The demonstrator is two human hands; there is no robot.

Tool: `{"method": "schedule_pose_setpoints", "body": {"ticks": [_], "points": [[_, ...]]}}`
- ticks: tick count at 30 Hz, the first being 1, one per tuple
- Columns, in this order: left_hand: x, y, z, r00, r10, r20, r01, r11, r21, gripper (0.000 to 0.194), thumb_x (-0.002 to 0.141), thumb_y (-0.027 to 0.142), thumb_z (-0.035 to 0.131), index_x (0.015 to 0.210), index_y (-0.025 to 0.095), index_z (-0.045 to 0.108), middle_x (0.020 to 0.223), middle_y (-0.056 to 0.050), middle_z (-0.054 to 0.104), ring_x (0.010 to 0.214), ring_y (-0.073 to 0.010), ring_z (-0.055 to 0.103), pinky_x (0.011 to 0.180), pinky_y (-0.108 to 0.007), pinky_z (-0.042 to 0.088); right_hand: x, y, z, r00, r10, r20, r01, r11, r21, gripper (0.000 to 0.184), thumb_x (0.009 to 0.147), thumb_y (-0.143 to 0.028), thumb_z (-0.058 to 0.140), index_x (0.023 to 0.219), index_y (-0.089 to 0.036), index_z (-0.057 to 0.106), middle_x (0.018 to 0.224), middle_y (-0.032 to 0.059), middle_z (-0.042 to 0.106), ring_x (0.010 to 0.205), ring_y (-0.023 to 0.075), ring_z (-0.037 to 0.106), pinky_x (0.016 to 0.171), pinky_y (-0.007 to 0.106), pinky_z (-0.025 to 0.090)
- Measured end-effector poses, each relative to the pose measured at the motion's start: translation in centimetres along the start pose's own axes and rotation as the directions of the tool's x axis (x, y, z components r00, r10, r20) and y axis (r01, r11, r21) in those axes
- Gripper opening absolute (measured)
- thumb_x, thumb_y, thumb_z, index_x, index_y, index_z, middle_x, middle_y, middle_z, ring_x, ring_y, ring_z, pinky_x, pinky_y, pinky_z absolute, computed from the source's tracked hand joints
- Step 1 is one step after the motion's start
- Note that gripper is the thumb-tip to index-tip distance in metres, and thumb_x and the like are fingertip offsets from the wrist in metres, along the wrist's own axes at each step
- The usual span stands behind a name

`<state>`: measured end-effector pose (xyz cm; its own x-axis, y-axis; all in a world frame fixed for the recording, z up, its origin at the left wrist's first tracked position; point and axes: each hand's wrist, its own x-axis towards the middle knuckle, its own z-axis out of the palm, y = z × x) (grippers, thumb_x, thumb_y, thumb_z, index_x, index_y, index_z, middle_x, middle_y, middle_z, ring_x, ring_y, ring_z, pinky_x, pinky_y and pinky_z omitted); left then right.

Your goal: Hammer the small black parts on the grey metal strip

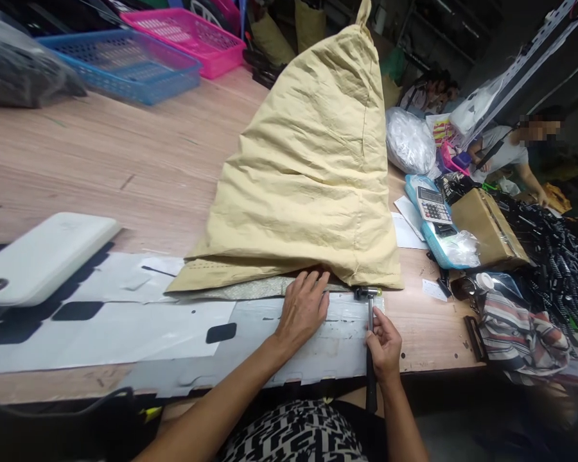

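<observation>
A large tan cloth point(298, 173), gathered to a peak at the far end, lies across the wooden table. My left hand point(304, 305) rests with fingers stretched out at its near edge, the fingertips just touching or slipping under the fold. Beneath that edge a strip of grey patterned material point(255, 289) shows. In my right hand point(386, 343) is a small hammer point(370, 327), gripped by its black handle, its metal head by the cloth's near right corner. Under both hands lies a grey-white sheet point(337, 353).
On the left are a white box-like device point(52, 256), a blue basket point(125, 67) and a pink basket point(197, 38). A calculator point(433, 204), a cardboard box point(486, 228), a striped cloth point(520, 333) and a heap of black parts point(553, 256) lie right. Another person point(503, 151) sits beyond.
</observation>
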<state>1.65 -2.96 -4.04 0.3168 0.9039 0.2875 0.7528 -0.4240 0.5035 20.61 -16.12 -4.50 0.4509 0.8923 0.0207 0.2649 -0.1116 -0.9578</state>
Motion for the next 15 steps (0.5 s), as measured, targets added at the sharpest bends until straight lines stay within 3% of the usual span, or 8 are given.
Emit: {"method": "schedule_pose_setpoints", "body": {"ticks": [6, 11, 15], "points": [[3.9, -0.8, -0.6, 0.994, 0.080, -0.075, -0.089, 0.988, -0.127, 0.051, 0.097, 0.017, 0.040, 0.146, 0.018, 0.056, 0.161, -0.014, 0.041, 0.149, -0.0331, 0.038, 0.120, -0.052, 0.037, 0.2, -0.2, 0.0, 1.000, 0.013, -0.005, -0.013, 1.000, 0.021, 0.053, 0.082, -0.029, 0.065, 0.133, -0.017, 0.068, 0.094, 0.0051, 0.060, 0.066, 0.0105, 0.053, 0.057, 0.024, 0.049], [8.8, -2.1, 0.1, 0.997, 0.040, -0.068, -0.052, 0.981, -0.187, 0.049, 0.094, 0.016, 0.042, 0.141, 0.018, 0.058, 0.164, -0.010, 0.038, 0.151, -0.0298, 0.035, 0.123, -0.048, 0.037, 0.3, -0.7, 0.2, 1.000, 0.017, -0.012, -0.016, 0.999, 0.045, 0.052, 0.081, -0.028, 0.065, 0.131, -0.016, 0.068, 0.091, 0.0043, 0.060, 0.068, 0.0108, 0.055, 0.058, 0.024, 0.049], [11.3, -2.7, 0.2, 0.999, 0.006, -0.031, -0.012, 0.978, -0.210, 0.051, 0.090, 0.020, 0.053, 0.141, 0.018, 0.056, 0.165, -0.012, 0.034, 0.150, -0.0334, 0.035, 0.122, -0.051, 0.036, 0.3, -0.9, 0.3, 1.000, 0.020, -0.011, -0.020, 0.998, 0.059, 0.051, 0.081, -0.028, 0.065, 0.131, -0.016, 0.068, 0.092, 0.0046, 0.062, 0.069, 0.0116, 0.057, 0.058, 0.024, 0.049]]}}
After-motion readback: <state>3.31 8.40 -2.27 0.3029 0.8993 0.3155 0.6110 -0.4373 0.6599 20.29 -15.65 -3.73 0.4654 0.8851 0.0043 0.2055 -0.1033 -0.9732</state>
